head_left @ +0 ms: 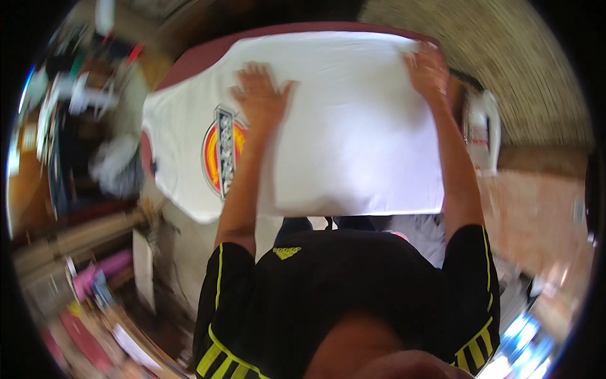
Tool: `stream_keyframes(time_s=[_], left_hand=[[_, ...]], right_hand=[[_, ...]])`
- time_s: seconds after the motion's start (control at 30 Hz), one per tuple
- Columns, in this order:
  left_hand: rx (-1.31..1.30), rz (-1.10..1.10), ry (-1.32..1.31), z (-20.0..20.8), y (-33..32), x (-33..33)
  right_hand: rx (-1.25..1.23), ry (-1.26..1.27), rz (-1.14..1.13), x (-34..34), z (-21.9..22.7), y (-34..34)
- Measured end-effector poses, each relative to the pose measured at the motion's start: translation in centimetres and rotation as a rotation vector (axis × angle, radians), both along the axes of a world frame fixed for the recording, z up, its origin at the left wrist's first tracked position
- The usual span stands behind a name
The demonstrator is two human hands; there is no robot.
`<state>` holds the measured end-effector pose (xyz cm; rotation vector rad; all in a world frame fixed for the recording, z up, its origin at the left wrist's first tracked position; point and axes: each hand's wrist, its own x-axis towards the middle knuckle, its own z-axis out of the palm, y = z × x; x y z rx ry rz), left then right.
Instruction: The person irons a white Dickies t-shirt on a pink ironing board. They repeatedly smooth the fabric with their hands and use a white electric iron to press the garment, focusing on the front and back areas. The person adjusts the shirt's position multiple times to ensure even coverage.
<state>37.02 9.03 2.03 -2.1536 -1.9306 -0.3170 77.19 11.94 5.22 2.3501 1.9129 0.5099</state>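
Note:
A white T-shirt (353, 132) with a round red, yellow and black print (223, 151) lies spread over a dark red padded surface (208, 54). My left hand (260, 95) rests flat on the cloth next to the print, fingers spread. At the far right corner of the shirt my right hand (428, 69) presses down on the fabric, fingers curled over its edge. Both forearms stretch out over the shirt.
A white plastic chair (485, 129) stands to the right of the surface. Beyond it are a woven mat (505, 57) and reddish floor (536, 215). Cluttered shelves and objects (82, 126) fill the left side, with pink items (95, 275) lower left.

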Motion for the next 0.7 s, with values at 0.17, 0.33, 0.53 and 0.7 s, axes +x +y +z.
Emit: stream_keyframes(time_s=[0.17, 0.33, 0.53, 0.7], left_hand=[[-0.186, -0.251, -0.276, 3.0, -15.3, 8.0], [-0.276, -0.456, -0.471, 2.5, -25.7, 10.1], [-0.038, -0.270, -0.424, -2.5, -34.2, 7.9], [-0.354, 0.078, -0.883, -13.3, -38.5, 2.7]], right_hand=[[0.371, 0.537, 0.292, -3.5, -2.4, 3.1], [0.201, 0.840, 0.979, -18.8, -1.3, -3.0], [-0.240, 0.728, 1.359, -26.1, 0.4, -16.1], [-1.097, 0.997, 1.502, -22.5, 2.5, -22.6]])
